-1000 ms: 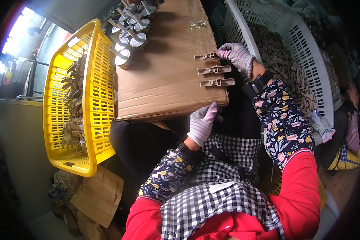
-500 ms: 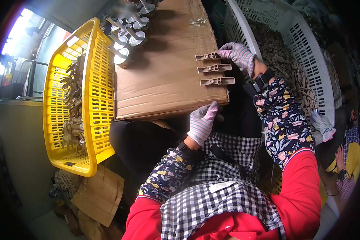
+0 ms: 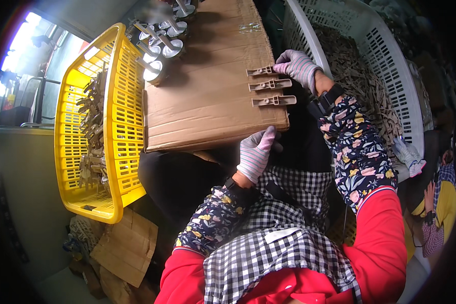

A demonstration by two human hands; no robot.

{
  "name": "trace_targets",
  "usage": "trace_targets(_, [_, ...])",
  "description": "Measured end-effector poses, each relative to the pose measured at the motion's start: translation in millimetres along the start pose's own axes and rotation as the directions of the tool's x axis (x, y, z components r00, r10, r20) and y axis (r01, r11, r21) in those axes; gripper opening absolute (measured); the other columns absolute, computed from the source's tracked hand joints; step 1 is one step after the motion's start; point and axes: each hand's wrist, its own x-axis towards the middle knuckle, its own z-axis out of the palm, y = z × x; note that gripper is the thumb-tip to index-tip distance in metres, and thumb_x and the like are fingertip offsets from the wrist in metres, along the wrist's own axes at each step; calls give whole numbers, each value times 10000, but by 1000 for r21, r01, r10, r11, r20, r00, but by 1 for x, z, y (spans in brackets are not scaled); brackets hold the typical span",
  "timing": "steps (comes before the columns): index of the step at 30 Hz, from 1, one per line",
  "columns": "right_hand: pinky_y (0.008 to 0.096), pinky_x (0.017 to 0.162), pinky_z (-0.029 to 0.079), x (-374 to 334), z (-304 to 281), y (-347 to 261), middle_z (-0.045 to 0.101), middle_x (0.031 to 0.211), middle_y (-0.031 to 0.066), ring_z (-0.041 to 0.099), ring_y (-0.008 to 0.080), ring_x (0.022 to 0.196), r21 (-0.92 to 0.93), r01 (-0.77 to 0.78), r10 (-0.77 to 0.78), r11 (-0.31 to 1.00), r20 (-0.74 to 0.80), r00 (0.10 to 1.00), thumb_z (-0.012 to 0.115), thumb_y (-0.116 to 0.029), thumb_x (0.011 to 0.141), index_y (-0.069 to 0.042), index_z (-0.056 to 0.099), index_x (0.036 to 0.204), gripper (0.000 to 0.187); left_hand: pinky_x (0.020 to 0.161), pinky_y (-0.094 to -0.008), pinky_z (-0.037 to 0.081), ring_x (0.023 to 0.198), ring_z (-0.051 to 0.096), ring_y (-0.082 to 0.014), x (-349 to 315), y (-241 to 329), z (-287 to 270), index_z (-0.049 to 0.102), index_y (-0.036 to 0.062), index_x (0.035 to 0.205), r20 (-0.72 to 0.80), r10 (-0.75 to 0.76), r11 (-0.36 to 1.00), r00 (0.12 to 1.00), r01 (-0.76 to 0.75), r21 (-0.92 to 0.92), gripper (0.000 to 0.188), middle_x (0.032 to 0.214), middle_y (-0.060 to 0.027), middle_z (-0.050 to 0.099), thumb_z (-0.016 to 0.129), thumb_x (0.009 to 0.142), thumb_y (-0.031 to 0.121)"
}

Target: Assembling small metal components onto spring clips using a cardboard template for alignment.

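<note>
Three tan plastic clip-like parts (image 3: 270,84), each long with a hole in the middle, lie side by side along the right edge of a cardboard board (image 3: 202,104). My right hand (image 3: 299,66), in a grey striped glove, pinches the right end of the farthest plastic part (image 3: 260,71). At the board's near edge is my left hand (image 3: 253,156), gloved alike. Its thumb presses on the edge and the other fingers curl below, partly hidden. Several metal pieces with round bases and upright stems (image 3: 153,71) stand on the board's far left.
A yellow basket (image 3: 124,106) of metal parts stands left of the board. On the right, a grey-white crate (image 3: 415,109) holds many tan plastic parts (image 3: 359,76). Another person's gloved hand (image 3: 409,157) is at the crate's near end. Loose cardboard (image 3: 126,248) lies at lower left.
My right hand has shifted very slightly left, still at the farthest plastic part. The left hand stays at the board's near edge.
</note>
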Motion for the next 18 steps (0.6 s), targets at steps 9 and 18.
trace_targets(9, [324, 727, 441, -11, -20, -5, 622, 820, 135, 564, 216, 770, -86, -55, 53, 995, -24, 998, 645, -515, 709, -9, 621, 861, 529, 602, -199, 392, 597, 505, -67, 2, -7, -5, 648, 5, 891, -21, 35, 999, 999, -35, -2, 376, 639, -38, 623, 563, 854, 370])
trace_targets(18, [334, 791, 447, -36, -8, -10, 637, 897, 182, 604, 286, 861, -329, -60, 120, 942, 164, 979, 610, -501, 730, 14, 643, 927, 553, 543, -189, 384, 551, 484, -51, 6, -10, -4, 649, 6, 899, -28, 68, 998, 997, -67, 17, 370, 646, -34, 624, 575, 848, 365])
